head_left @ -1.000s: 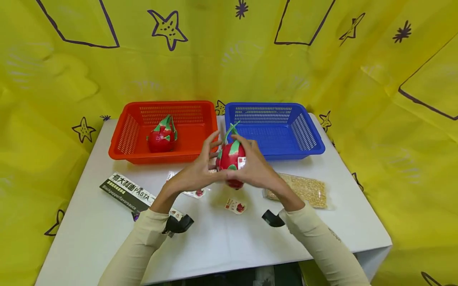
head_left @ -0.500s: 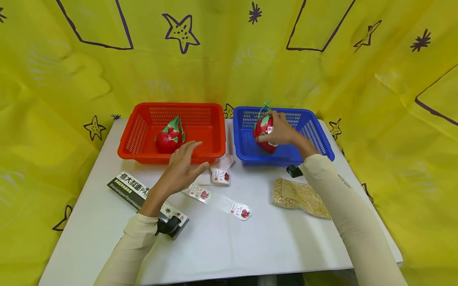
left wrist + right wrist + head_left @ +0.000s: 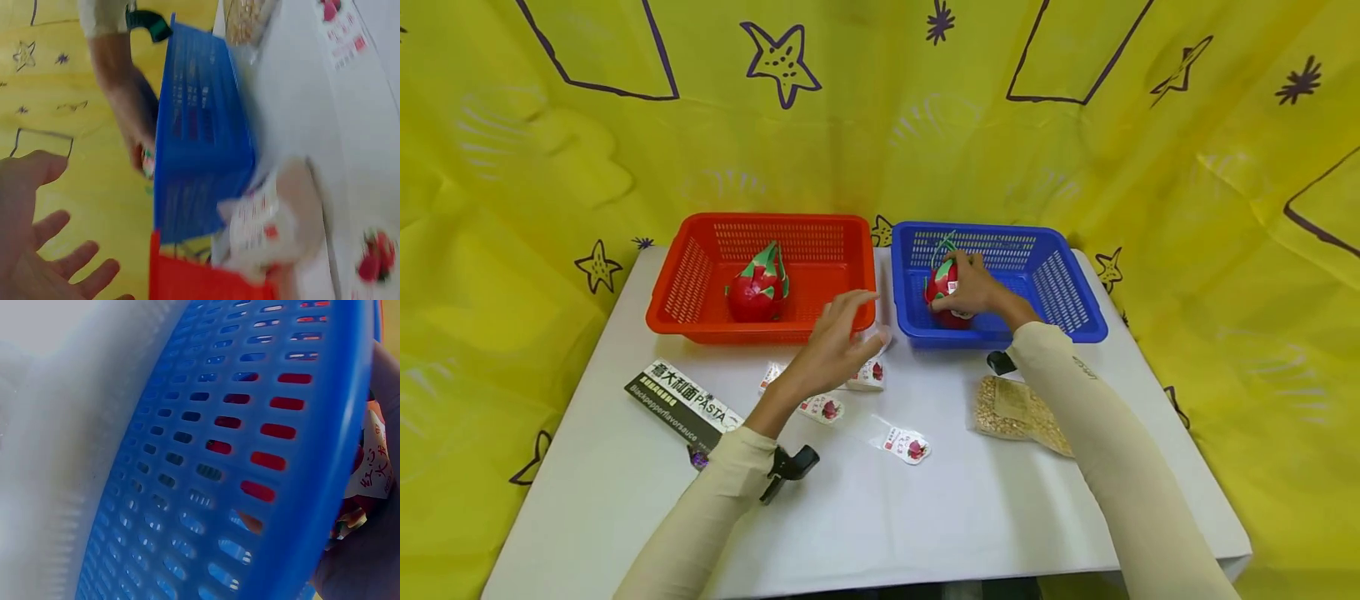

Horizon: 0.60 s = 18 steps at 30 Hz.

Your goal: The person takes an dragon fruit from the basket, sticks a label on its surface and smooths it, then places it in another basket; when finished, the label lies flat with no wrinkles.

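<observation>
My right hand [image 3: 977, 292] grips a red dragon fruit [image 3: 940, 283] with green leaf tips, low inside the blue basket [image 3: 1060, 300]. A white label [image 3: 375, 459] with red characters shows on that fruit in the right wrist view, partly behind the basket's wall. My left hand [image 3: 833, 346] is in the air over the table, before the red basket [image 3: 827, 283], its fingers spread and holding nothing. Under it lies a roll of dragon fruit labels [image 3: 869, 377], partly hidden by the hand. Another dragon fruit [image 3: 756, 296] sits in the red basket.
Loose label strips [image 3: 907, 444] lie on the white table [image 3: 880, 517]. At the left is a pasta box [image 3: 681, 404], partly covered by my left forearm. A clear bag of grains [image 3: 1018, 412] lies at the right, beside my right sleeve. Yellow cloth [image 3: 865, 125] hangs behind.
My left hand has let go of the dragon fruit and moved back, then right over the label roll. My right hand has carried the fruit from the middle down into the blue basket.
</observation>
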### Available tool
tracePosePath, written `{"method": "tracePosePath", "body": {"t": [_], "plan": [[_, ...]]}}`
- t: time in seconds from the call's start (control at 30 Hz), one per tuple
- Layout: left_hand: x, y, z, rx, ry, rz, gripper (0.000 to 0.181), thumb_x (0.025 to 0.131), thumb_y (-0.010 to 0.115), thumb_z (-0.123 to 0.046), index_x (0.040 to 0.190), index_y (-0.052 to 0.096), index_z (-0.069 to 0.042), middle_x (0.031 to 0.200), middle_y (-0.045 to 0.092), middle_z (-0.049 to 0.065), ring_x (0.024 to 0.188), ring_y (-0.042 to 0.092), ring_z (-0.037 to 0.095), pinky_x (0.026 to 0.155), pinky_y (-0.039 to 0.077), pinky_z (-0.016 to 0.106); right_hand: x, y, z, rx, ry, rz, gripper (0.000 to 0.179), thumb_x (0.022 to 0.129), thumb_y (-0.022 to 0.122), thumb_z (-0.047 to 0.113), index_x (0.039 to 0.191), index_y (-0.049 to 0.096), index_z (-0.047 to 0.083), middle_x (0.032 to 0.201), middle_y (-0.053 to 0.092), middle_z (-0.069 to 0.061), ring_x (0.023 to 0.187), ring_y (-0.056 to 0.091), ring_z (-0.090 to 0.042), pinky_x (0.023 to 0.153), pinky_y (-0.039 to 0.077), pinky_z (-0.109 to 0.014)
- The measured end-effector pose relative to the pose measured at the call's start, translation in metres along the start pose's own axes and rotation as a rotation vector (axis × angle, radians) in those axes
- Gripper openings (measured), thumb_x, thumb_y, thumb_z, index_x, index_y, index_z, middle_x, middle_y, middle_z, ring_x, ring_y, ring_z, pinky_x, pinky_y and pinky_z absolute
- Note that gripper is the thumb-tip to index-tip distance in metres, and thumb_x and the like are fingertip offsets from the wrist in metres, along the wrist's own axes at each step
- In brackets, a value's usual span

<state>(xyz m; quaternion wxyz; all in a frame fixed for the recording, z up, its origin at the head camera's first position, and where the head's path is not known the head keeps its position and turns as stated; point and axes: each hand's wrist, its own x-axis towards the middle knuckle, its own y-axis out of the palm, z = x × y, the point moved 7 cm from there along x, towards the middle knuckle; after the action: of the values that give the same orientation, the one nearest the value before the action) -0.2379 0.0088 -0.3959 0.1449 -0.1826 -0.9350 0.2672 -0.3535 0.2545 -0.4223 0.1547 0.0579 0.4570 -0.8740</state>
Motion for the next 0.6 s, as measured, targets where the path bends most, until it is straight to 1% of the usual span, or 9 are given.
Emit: {"method": "tracePosePath", "body": {"t": [0.1,0.17,0.23,0.3,0.4,0.47,0.53,0.6], "plan": [[0.025,0.026,-0.009,-0.099,-0.004,0.022,0.067,0.105,0.064,-0.028,0.164,0.034,-0.015,0.172,0.023,0.013,0.159,0.022,0.035,0.124,0.028,0.068,0.004,-0.001,-0.002,-0.022,0.012,0.011,0.098,0.09,0.08,0.033,0.16,0.019,0.005,0.153,0.021,-0.035,0.134,0.045,-0.054,0.107,0.052,-0.062],[0.043,0.043,-0.013,-0.143,-0.02,0.021,0.069,0.106,0.062,-0.027,0.166,0.031,-0.017,0.175,0.015,0.013,0.161,0.016,0.036,0.123,0.027,0.069,0.005,-0.001,-0.003,-0.034,0.012,0.017,0.098,0.091,0.079,0.033,0.161,0.018,0.004,0.153,0.021,-0.036,0.134,0.045,-0.054,0.108,0.051,-0.062],[0.058,0.058,-0.013,-0.154,-0.041,0.009,0.071,0.106,0.061,-0.028,0.167,0.027,-0.017,0.177,0.008,0.013,0.163,0.01,0.036,0.125,0.024,0.069,0.006,-0.002,-0.003,-0.04,0.005,0.023,0.096,0.091,0.078,0.032,0.162,0.019,0.003,0.152,0.022,-0.037,0.132,0.046,-0.053,0.107,0.052,-0.062],[0.069,0.07,-0.011,-0.123,-0.064,-0.015,0.074,0.105,0.061,-0.028,0.169,0.024,-0.017,0.178,0.002,0.013,0.164,0.003,0.035,0.127,0.021,0.066,0.007,-0.002,-0.003,-0.053,-0.008,0.025,0.095,0.091,0.076,0.032,0.162,0.02,0.003,0.151,0.024,-0.037,0.13,0.048,-0.052,0.106,0.053,-0.061],[0.081,0.083,-0.005,-0.036,-0.094,-0.077,0.077,0.105,0.06,-0.028,0.17,0.021,-0.015,0.178,-0.002,0.015,0.165,-0.001,0.035,0.129,0.02,0.061,0.009,0.0,-0.004,-0.065,-0.022,0.033,0.093,0.091,0.075,0.032,0.162,0.022,0.003,0.149,0.028,-0.037,0.13,0.047,-0.051,0.106,0.052,-0.062],[0.086,0.087,0.001,0.013,-0.114,-0.126,0.077,0.105,0.059,-0.027,0.17,0.019,-0.012,0.177,-0.003,0.017,0.165,-0.002,0.035,0.13,0.02,0.059,0.01,0.002,-0.004,-0.06,-0.027,0.046,0.093,0.091,0.074,0.032,0.163,0.022,0.003,0.148,0.03,-0.037,0.131,0.045,-0.051,0.108,0.051,-0.063],[0.089,0.088,0.006,0.025,-0.135,-0.189,0.077,0.105,0.058,-0.026,0.169,0.018,-0.01,0.177,0.0,0.018,0.164,0.001,0.037,0.13,0.019,0.058,0.011,0.004,-0.005,-0.043,-0.024,0.056,0.094,0.091,0.073,0.035,0.164,0.021,0.004,0.149,0.031,-0.036,0.131,0.044,-0.049,0.109,0.049,-0.062],[0.09,0.086,0.011,0.009,-0.157,-0.236,0.077,0.106,0.056,-0.025,0.169,0.016,-0.008,0.177,0.002,0.018,0.164,0.003,0.037,0.131,0.017,0.057,0.013,0.004,-0.006,-0.029,-0.023,0.063,0.095,0.093,0.072,0.037,0.166,0.02,0.006,0.148,0.033,-0.035,0.128,0.046,-0.046,0.109,0.049,-0.06]]}}
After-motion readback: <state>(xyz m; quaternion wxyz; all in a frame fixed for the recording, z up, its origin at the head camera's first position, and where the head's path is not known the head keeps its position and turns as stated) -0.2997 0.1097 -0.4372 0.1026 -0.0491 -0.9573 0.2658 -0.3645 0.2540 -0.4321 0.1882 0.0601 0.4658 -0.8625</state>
